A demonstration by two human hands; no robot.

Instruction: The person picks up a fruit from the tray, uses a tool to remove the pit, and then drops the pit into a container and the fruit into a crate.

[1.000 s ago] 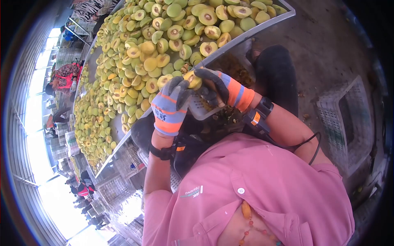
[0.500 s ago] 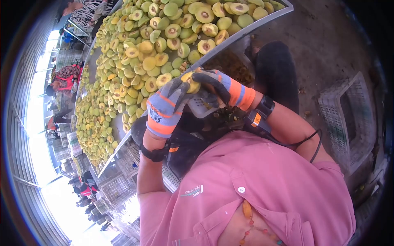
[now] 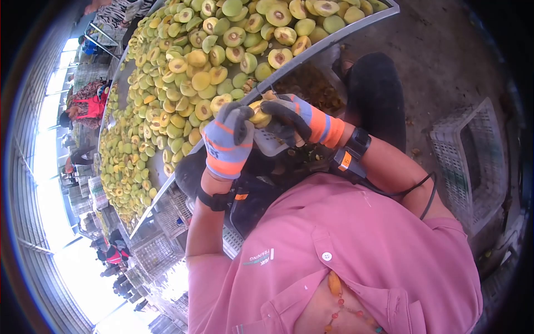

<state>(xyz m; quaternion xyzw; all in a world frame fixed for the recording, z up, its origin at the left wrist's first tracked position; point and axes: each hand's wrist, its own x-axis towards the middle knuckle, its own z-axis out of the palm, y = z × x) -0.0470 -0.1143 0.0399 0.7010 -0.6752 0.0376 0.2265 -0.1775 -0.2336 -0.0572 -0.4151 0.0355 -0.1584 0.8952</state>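
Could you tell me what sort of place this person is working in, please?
Probably a fruit-processing shed. A long metal table is heaped with halved fruit, plastic crates stand around, and both gloved hands, left hand and right hand, grip one fruit.

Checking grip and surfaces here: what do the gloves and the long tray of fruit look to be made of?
Left hand and right hand wear knit fabric gloves with dark, matte palm coating, probably rubber. The tray looks like bare sheet metal: grey, thin raised rim with dull sheen.

Long metal table (image 3: pixel 334 42) heaped with halved fruit (image 3: pixel 189 83)
Yellow-green halves cover it from its near edge to its far end, many cut-side up.
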